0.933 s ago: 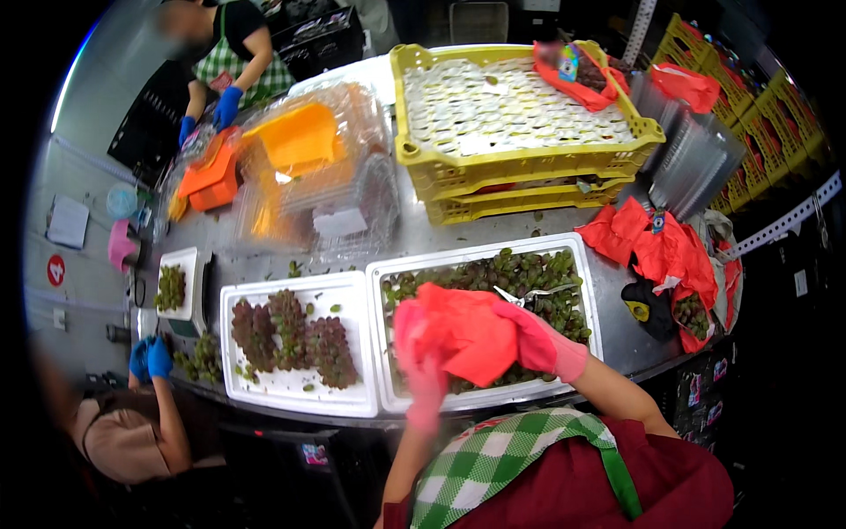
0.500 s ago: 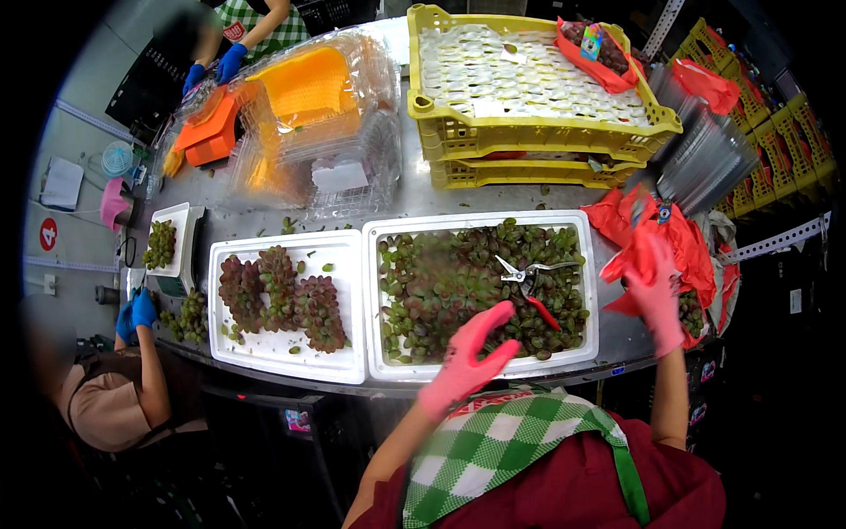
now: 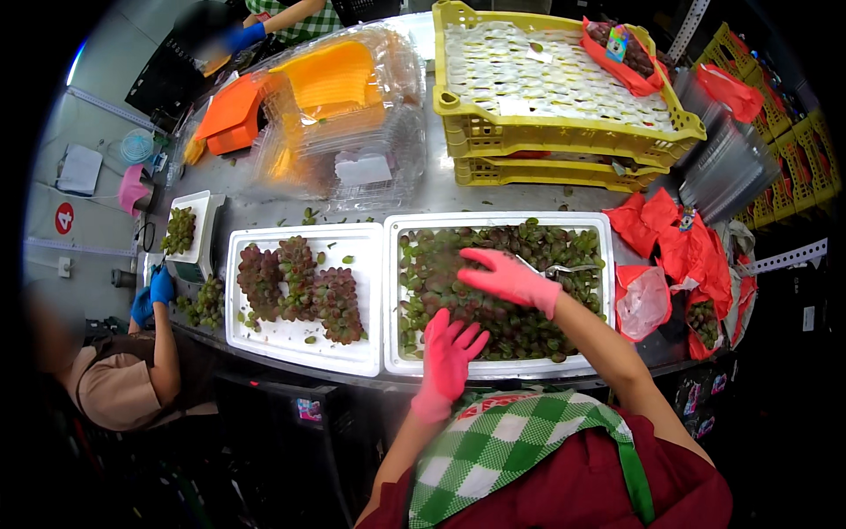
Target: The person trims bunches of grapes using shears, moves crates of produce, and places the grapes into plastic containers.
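Observation:
A white foam tray (image 3: pixel 391 291) full of loose dark red and green grapes (image 3: pixel 529 331) lies in front of me. My right hand (image 3: pixel 507 278), in a pink glove, reaches over the grapes with fingers stretched out to the left. Below it, at the tray's near edge, my left hand (image 3: pixel 447 357) stands with spread fingers, also gloved in pink. Pruning shears (image 3: pixel 573 268) rest on the grapes, mostly hidden under my right hand. A grape bunch at the tray's left half is partly blurred.
Beside it, another white tray (image 3: pixel 339 360) holds several grape bunches (image 3: pixel 335 304). Red bags (image 3: pixel 696 256) lie at right, one with a pale inside (image 3: pixel 643 304). Yellow crates (image 3: pixel 564 141) and clear plastic boxes (image 3: pixel 379 145) stand behind. A co-worker's blue-gloved hands (image 3: pixel 161 286) are at left, near a scale (image 3: pixel 189 234).
My right hand has let go of the red bag, which now lies right of the tray, and has moved left over the grapes. My left hand has shifted slightly left.

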A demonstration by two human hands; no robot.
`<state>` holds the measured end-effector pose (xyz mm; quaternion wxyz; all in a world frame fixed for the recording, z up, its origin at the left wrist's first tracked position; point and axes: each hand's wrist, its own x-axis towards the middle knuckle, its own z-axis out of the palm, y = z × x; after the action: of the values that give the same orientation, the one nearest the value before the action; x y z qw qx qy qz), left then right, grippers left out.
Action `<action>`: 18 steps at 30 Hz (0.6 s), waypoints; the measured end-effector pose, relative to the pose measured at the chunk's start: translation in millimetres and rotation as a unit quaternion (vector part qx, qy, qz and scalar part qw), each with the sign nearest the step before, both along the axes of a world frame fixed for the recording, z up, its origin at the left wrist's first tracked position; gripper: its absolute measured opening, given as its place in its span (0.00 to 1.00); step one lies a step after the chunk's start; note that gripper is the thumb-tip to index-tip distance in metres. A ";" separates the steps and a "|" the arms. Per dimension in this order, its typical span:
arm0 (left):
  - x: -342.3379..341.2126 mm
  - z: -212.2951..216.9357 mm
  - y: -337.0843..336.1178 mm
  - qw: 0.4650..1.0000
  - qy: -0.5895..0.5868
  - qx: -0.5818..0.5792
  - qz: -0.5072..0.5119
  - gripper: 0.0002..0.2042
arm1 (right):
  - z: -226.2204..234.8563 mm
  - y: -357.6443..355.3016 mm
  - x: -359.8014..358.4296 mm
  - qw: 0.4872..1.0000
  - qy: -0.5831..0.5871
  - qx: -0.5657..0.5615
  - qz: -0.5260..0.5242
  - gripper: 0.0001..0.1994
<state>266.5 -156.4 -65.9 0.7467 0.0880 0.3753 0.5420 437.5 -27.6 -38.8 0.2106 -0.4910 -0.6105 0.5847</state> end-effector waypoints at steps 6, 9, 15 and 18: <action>0.6 6.9 6.4 0.998 -0.020 -0.039 -0.033 0.30 | 29.1 -65.0 -18.3 0.960 -0.104 0.247 0.083 0.30; -11.6 -10.2 -7.8 0.994 -0.104 0.005 -0.040 0.38 | 50.1 -86.6 -15.8 0.948 0.028 0.291 0.126 0.25; -27.2 0.8 6.9 0.980 -0.076 0.178 -0.054 0.42 | 33.6 -89.3 32.5 0.929 -0.164 0.302 -0.139 0.37; -32.3 12.1 23.4 0.991 -0.037 0.124 -0.039 0.39 | -13.9 -98.9 81.3 0.861 -0.433 0.251 -0.087 0.54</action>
<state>234.2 -133.0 -53.8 0.7640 0.1744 0.2741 0.5575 518.9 -126.6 -52.7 0.0912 -0.6762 -0.7212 0.1197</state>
